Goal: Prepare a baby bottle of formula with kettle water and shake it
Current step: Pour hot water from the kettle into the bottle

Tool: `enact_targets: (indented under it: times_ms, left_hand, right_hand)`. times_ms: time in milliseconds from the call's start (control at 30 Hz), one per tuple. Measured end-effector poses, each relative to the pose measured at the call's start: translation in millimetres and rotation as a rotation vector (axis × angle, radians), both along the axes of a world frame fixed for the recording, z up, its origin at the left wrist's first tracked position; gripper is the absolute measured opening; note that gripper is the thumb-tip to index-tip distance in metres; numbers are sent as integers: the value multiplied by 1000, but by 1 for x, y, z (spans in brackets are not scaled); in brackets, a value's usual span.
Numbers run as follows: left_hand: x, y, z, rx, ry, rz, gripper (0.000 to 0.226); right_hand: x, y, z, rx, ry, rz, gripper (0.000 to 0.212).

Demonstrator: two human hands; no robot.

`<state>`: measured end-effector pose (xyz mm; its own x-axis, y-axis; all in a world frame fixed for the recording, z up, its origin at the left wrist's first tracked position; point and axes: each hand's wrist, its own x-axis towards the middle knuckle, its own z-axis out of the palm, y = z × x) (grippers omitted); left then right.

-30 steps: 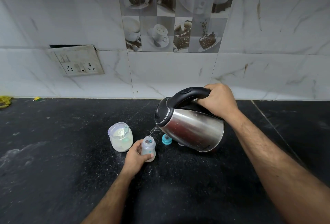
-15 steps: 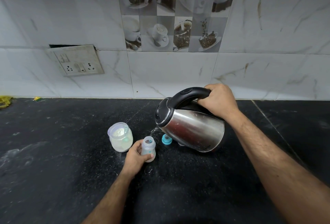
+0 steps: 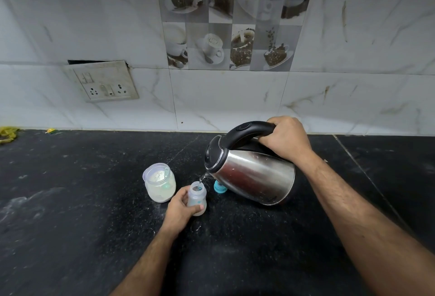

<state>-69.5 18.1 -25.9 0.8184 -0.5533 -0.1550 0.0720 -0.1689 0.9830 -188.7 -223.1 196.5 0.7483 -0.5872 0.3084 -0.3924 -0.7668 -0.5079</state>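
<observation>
A small clear baby bottle (image 3: pixel 197 195) stands upright and uncapped on the black counter (image 3: pixel 70 201), with my left hand (image 3: pixel 180 208) wrapped around its lower half. My right hand (image 3: pixel 286 139) grips the black handle of a steel kettle (image 3: pixel 253 173), which is tilted left with its spout just above the bottle's mouth. A thin stream of water runs from the spout into the bottle. An open jar of white formula powder (image 3: pixel 160 185) stands just left of the bottle. The bottle's blue teat cap (image 3: pixel 219 187) lies behind it, under the kettle.
A marble-tiled wall with a switch and socket plate (image 3: pixel 103 81) runs along the back of the counter. A yellow scrap (image 3: pixel 8 132) lies at the far left by the wall. A seam (image 3: pixel 367 173) crosses the counter on the right.
Barely anything differs: the kettle stays tilted over the bottle and water keeps running in. Both hands hold their places.
</observation>
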Motion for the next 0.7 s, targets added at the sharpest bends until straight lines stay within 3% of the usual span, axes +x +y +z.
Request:
enact_targets:
  times_ms: [167,367,700]
  left_hand:
    - [0,-1,0,-14,-1,1,57]
    - [0,-3,3,-44,-15,15,58]
    - [4,-7,10,-76,-34,7,58]
  right_hand:
    - [1,4,-9,27,24,16,28]
    - [2,3,-24,82,19,16,19]
    - [2,-7,-20,369,-207,-51,28]
